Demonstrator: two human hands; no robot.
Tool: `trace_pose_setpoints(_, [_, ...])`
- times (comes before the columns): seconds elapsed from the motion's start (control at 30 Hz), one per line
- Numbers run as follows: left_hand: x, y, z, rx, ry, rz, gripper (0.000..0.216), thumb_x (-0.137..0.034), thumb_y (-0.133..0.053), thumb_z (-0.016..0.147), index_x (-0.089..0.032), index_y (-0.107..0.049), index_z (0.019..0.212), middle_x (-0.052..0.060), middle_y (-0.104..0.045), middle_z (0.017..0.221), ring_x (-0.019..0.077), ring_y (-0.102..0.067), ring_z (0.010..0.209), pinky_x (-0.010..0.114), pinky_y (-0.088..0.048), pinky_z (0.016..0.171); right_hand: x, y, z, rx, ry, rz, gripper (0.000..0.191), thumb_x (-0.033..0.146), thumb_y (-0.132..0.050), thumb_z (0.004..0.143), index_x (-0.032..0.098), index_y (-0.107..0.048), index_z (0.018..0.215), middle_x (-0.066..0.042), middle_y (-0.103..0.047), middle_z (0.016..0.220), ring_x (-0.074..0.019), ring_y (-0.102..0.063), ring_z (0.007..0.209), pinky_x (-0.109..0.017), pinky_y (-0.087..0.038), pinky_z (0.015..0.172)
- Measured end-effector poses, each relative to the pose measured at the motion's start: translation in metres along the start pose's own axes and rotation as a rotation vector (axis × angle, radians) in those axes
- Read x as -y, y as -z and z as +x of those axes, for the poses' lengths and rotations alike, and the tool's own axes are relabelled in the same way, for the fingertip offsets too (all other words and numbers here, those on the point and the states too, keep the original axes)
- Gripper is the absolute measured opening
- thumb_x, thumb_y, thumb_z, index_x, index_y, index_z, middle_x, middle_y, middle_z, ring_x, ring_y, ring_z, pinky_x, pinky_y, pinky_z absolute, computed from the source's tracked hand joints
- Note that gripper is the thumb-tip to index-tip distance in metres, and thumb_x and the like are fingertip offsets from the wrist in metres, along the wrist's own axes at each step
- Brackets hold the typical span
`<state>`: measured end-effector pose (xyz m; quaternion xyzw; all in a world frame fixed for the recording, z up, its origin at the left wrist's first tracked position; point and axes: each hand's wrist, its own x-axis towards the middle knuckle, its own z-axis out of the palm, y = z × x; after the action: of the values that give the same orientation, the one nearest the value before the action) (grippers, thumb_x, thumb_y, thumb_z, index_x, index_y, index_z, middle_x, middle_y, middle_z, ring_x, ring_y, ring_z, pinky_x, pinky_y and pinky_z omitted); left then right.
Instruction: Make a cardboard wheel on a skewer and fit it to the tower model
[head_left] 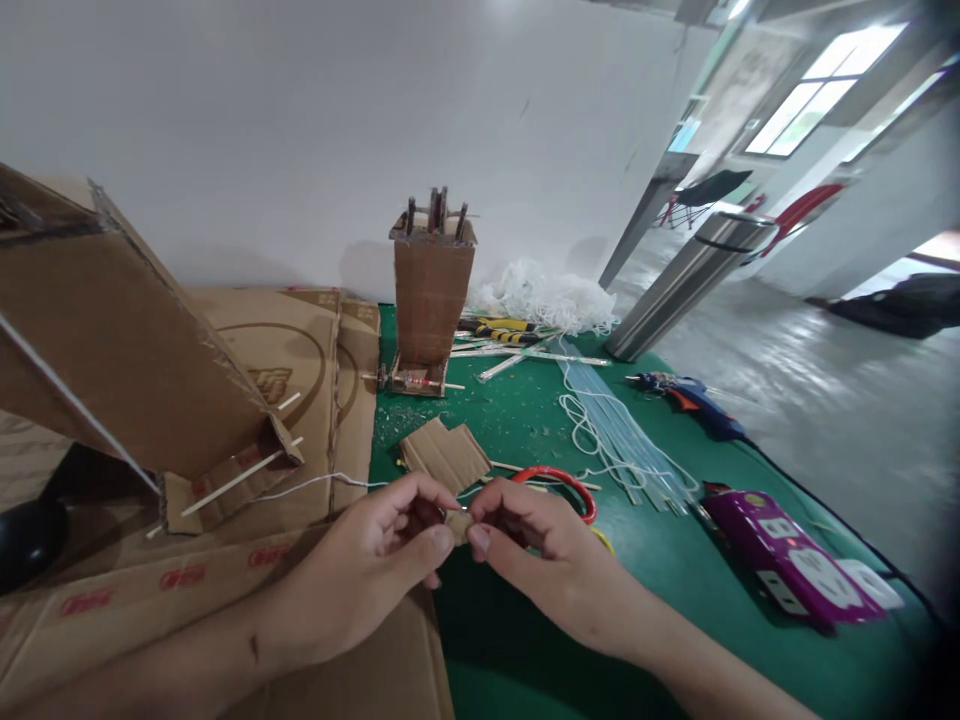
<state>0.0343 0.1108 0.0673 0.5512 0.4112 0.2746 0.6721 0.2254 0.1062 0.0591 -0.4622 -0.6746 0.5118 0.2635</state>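
My left hand (371, 565) and my right hand (536, 545) meet over the near edge of the green table (525, 640). Both pinch a small cardboard piece (456, 524) between thumbs and fingertips. A thin white string (315, 486) runs from the pinch to the left, toward a tilted cardboard structure (127, 350). Just beyond my fingers lie a flat cardboard scrap (444, 455) and red-handled scissors (559, 482), partly hidden by my right hand.
A tall cardboard tower (433, 290) stands at the back. Flattened cardboard boxes (300, 380) cover the left. Clear glue sticks (622, 445), a blue glue gun (694, 400), a purple power strip (787, 560), yellow-black tools (502, 332) and white netting (544, 295) lie to the right.
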Motion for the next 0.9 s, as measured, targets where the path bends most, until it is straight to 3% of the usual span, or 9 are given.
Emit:
trace_pose_setpoints(0.07, [-0.001, 0.000, 0.000, -0.014, -0.004, 0.012, 0.020, -0.037, -0.056, 0.084, -0.019, -0.053, 0.094, -0.004, -0.050, 0.076, 0.0110, -0.049, 0.066, 0.024, -0.047, 0.062, 0.004, 0.014, 0.000, 0.037, 0.032, -0.207, 0.027, 0.041, -0.048, 0.095, 0.020, -0.056, 0.079, 0.002, -0.051, 0.067, -0.0126, -0.044, 0.059, -0.025, -0.033, 0.053])
trace_pose_setpoints(0.17, [-0.002, -0.001, 0.000, -0.022, -0.005, 0.028, 0.019, -0.037, -0.054, 0.085, -0.019, -0.054, 0.093, -0.004, -0.049, 0.075, 0.0107, -0.049, 0.064, 0.024, -0.045, 0.060, 0.003, 0.039, -0.003, -0.028, 0.013, -0.582, 0.026, 0.034, -0.043, 0.096, 0.020, -0.061, 0.082, -0.002, -0.061, 0.077, -0.0164, -0.053, 0.069, -0.029, -0.039, 0.061])
trace_pose_setpoints(0.27, [-0.001, -0.001, 0.000, -0.031, -0.003, 0.031, 0.019, -0.037, -0.054, 0.085, -0.020, -0.054, 0.091, -0.004, -0.048, 0.074, 0.0108, -0.049, 0.062, 0.024, -0.043, 0.057, -0.003, 0.054, -0.007, 0.049, -0.049, -0.823, 0.014, 0.028, -0.056, 0.087, 0.021, -0.062, 0.098, -0.007, -0.065, 0.095, -0.0240, -0.059, 0.085, -0.036, -0.043, 0.073])
trace_pose_setpoints(0.37, [-0.001, -0.001, 0.001, -0.040, -0.003, 0.024, 0.019, -0.038, -0.054, 0.084, -0.020, -0.053, 0.090, -0.004, -0.048, 0.073, 0.0107, -0.048, 0.062, 0.024, -0.043, 0.056, -0.008, 0.054, -0.009, 0.144, -0.083, -0.941, 0.024, 0.021, -0.059, 0.077, 0.018, -0.059, 0.100, -0.011, -0.063, 0.098, -0.0276, -0.058, 0.088, -0.040, -0.044, 0.077])
trace_pose_setpoints(0.53, [0.001, -0.001, 0.001, -0.024, 0.012, -0.034, 0.022, -0.039, -0.059, 0.082, -0.020, -0.047, 0.085, -0.004, -0.049, 0.072, 0.0104, -0.048, 0.063, 0.025, -0.043, 0.058, -0.010, 0.044, -0.006, 0.157, -0.098, -0.964, 0.023, 0.015, -0.057, 0.070, 0.014, -0.058, 0.094, -0.013, -0.063, 0.096, -0.0285, -0.059, 0.087, -0.043, -0.044, 0.080])
trace_pose_setpoints(0.67, [0.000, -0.001, 0.000, -0.044, 0.017, -0.043, 0.022, -0.038, -0.060, 0.081, -0.020, -0.046, 0.084, -0.004, -0.049, 0.072, 0.0105, -0.049, 0.063, 0.026, -0.044, 0.059, -0.012, 0.045, -0.006, 0.165, -0.087, -0.813, 0.037, 0.014, -0.057, 0.068, 0.016, -0.059, 0.105, -0.011, -0.065, 0.100, -0.0268, -0.061, 0.091, -0.036, -0.047, 0.079])
trace_pose_setpoints(0.77, [-0.002, -0.001, -0.001, -0.061, 0.000, -0.041, 0.023, -0.039, -0.060, 0.080, -0.021, -0.047, 0.082, -0.005, -0.048, 0.071, 0.0104, -0.049, 0.061, 0.026, -0.044, 0.059, -0.013, 0.049, -0.009, 0.153, -0.067, -0.745, 0.044, 0.011, -0.055, 0.068, 0.020, -0.060, 0.111, -0.008, -0.066, 0.105, -0.0239, -0.062, 0.092, -0.033, -0.047, 0.079])
trace_pose_setpoints(0.9, [-0.003, 0.000, -0.002, -0.057, -0.039, -0.039, 0.019, -0.037, -0.059, 0.080, -0.021, -0.048, 0.081, -0.005, -0.046, 0.069, 0.0098, -0.047, 0.059, 0.024, -0.041, 0.054, -0.018, 0.066, -0.014, 0.122, -0.093, -0.730, 0.039, 0.011, -0.057, 0.071, 0.023, -0.063, 0.107, -0.005, -0.069, 0.100, -0.0215, -0.064, 0.084, -0.031, -0.048, 0.072])
